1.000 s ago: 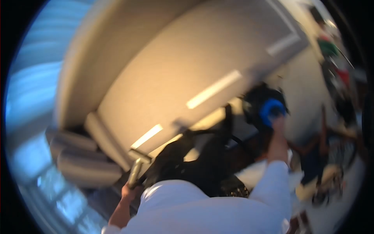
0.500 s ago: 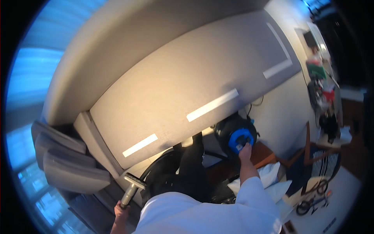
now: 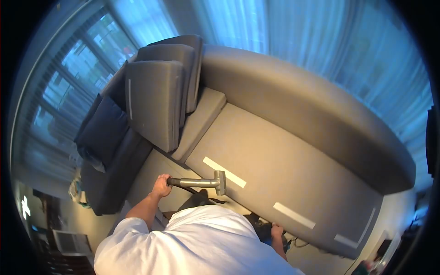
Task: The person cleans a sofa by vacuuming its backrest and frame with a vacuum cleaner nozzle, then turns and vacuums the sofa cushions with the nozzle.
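Observation:
My left hand [image 3: 161, 185] is wrapped round the black end of a vacuum wand [image 3: 195, 183]. The wand's silver tube points right, and its flat nozzle head [image 3: 221, 183] is over the front edge of the grey sofa seat [image 3: 284, 169]. Pale strips [image 3: 224, 172] lie along the seat's front. My right hand [image 3: 277, 230] is low at the sofa's front edge, beside a dark machine [image 3: 263, 230] mostly hidden by my white shirt. Its fingers look curled, but what they hold is hidden.
Grey cushions [image 3: 156, 101] lean in a stack at the sofa's left end, near a dark blue pillow [image 3: 103, 130]. The curved backrest [image 3: 302, 110] runs behind the seat, with sheer curtains [image 3: 302, 36] beyond. A cable [image 3: 300, 243] shows at lower right.
The view has swung left, bringing the cushions and curtains into fuller view. My left hand has raised the wand to near level. My right hand no longer shows on the blue-ringed top of the machine.

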A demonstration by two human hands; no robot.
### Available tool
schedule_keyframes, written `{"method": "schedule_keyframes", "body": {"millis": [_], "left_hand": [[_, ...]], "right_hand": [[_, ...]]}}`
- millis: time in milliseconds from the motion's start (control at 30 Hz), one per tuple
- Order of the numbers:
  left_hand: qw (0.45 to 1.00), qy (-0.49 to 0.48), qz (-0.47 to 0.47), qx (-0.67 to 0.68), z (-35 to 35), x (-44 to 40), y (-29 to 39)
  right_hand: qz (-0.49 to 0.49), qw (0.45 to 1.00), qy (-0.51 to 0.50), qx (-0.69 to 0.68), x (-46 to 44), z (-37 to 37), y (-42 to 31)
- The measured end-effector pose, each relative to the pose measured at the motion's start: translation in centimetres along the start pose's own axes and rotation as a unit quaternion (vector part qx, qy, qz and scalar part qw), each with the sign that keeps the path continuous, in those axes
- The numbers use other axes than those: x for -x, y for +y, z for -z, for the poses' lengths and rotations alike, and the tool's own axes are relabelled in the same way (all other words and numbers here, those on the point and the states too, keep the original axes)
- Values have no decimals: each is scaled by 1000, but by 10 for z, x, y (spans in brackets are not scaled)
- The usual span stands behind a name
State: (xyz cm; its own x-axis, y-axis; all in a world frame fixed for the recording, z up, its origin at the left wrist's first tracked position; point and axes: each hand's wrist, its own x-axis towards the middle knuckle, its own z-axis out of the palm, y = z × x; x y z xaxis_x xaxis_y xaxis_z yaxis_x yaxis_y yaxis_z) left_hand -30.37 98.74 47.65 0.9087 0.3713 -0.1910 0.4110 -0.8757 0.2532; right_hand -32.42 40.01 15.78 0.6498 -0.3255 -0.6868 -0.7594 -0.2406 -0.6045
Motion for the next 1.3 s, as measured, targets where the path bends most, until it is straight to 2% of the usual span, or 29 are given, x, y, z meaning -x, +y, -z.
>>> {"method": "schedule_keyframes", "body": {"millis": [67, 100, 200, 267, 300, 333, 367, 433, 467, 500, 567, 633, 700, 767, 833, 867, 900, 967, 1000, 1067, 1100, 1167, 1200, 1267, 1300], "left_hand": [[996, 62, 42, 46, 9, -6, -39], [994, 68, 54, 64, 9, -11, -58], [981, 77, 125, 128, 7, -29, -123], [950, 57, 207, 225, -22, -40, -177], [950, 55, 226, 209, -31, -46, -196], [958, 53, 219, 179, -29, -46, -205], [950, 54, 233, 200, -32, -47, -216], [943, 35, 240, 229, -44, -46, -231], [943, 19, 233, 239, -45, -49, -239], [948, 25, 231, 215, -43, -52, -243], [958, 32, 160, 237, -33, -61, -252], [957, 2, 95, 275, -20, -83, -251], [954, -33, 61, 292, 7, -118, -227], [956, -15, 26, 290, 22, -150, -194], [956, -3, -17, 293, 32, -173, -169], [955, -15, -31, 295, 53, -178, -152], [944, -95, 11, 316, 72, -178, -138], [955, -63, -49, 286, 67, -180, -139], [957, -63, -63, 277, 70, -182, -137], [959, -66, -79, 264, 63, -189, -147], [959, -65, -88, 263, 59, -189, -153], [957, -75, -87, 268, 59, -186, -160], [952, -82, -84, 283, 58, -186, -160], [956, -83, -52, 277, 62, -175, -154], [956, -81, -20, 280, 64, -175, -150]], "right_hand": [[28, 999, 41, 2, 5, -20, -55], [46, 996, 59, 50, -7, -36, -69], [87, 989, 37, 114, -5, -70, -123], [87, 986, 2, 144, 4, -92, -143], [7, 995, -38, 90, -2, -115, -155], [-81, 993, -72, 38, 1, -127, -164], [-79, 994, -67, 47, 5, -138, -169], [-122, 981, -148, 18, 19, -158, -187], [-116, 983, -145, 16, 28, -173, -204], [-68, 987, -134, 57, 53, -190, -224], [-3, 986, -125, 108, 85, -219, -263], [58, 983, -150, 94, 95, -241, -294], [164, 971, -110, 132, 107, -271, -323], [200, 954, -186, 125, 112, -293, -360], [78, 959, -244, -122, 157, -312, -432], [84, 936, -285, -191, 151, -316, -454], [77, 896, -317, -300, 128, -321, -464], [70, 827, -336, -445, 130, -324, -504], [64, 821, -334, -458, 141, -325, -526], [73, 786, -444, -423, 160, -331, -565], [71, 782, -443, -432, 164, -331, -574], [78, 794, -512, -318, 166, -337, -592], [78, 790, -515, -323, 157, -346, -595], [92, 845, -381, -365, 137, -366, -592], [81, 842, -494, -202, 142, -356, -598]]}}
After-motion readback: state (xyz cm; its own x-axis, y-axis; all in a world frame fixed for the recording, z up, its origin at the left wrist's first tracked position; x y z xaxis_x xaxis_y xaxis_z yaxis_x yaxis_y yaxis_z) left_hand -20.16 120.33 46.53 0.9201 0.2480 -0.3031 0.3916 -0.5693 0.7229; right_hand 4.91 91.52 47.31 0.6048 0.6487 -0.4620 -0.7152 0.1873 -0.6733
